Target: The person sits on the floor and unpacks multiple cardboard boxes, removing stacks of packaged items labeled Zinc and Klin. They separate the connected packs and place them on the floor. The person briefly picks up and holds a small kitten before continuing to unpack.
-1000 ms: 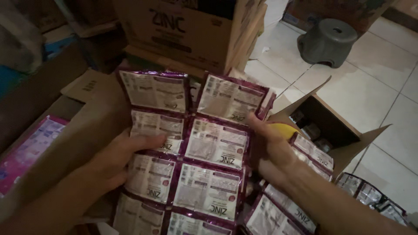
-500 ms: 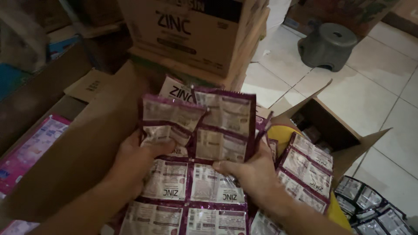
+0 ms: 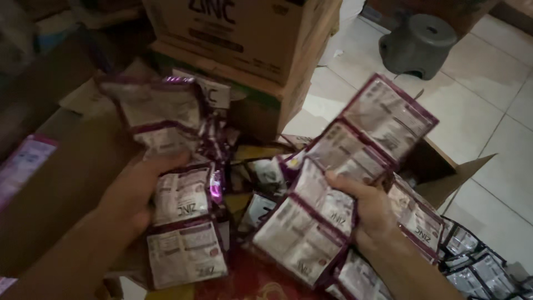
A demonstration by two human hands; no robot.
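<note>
My left hand (image 3: pixel 130 194) grips one strip of joined purple-and-white sachets (image 3: pixel 180 222), which hangs down and also rises blurred above my fingers. A second strip of the same sachets (image 3: pixel 344 166) is held in my right hand (image 3: pixel 369 208) and slants up toward the right. The two strips are pulled apart over an open cardboard box (image 3: pixel 461 175) that holds more sachets and something yellow.
Stacked brown cartons (image 3: pixel 250 50) stand behind. A grey plastic stool (image 3: pixel 419 44) sits on the white tiled floor at the upper right. Dark sachet strips (image 3: pixel 483 261) lie on the floor at the lower right. A pink packet (image 3: pixel 22 166) lies at the left.
The single sheet of sachets held flat before me has been folded up and split. My left hand now holds one strip at the left, my right hand swings the other out to the right.
</note>
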